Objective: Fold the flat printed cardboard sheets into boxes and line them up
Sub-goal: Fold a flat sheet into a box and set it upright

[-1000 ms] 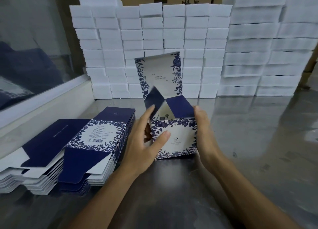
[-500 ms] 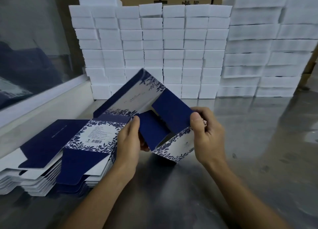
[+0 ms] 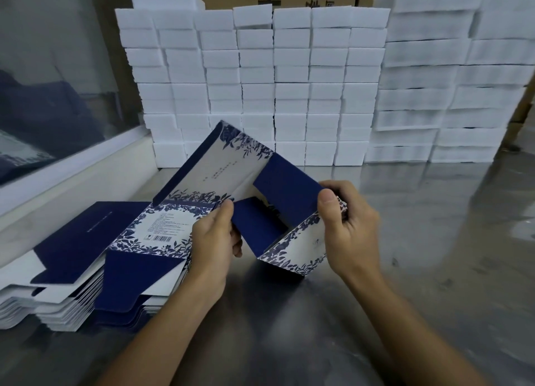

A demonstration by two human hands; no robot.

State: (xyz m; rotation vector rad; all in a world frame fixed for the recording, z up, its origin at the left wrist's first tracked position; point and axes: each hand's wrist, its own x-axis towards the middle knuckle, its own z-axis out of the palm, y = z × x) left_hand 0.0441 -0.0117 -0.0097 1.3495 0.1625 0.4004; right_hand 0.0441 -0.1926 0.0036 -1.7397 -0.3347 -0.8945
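Wall of stacked white foam blocks at back of grey metal desk. Pile of flat blue-and-white floral printed cardboard sheets lies left on desk. One half-folded blue floral cardboard box is held tilted above desk centre, long lid panel up-left, navy flaps open. Left hand grips left side; right hand pinches navy flap and front wall. Step: closing flaps, likely. Next: tuck flaps in, square it.

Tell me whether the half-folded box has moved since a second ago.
Yes. The half-folded box stood upright then; now it leans left, its tall panel tipped over the stack of flat sheets.
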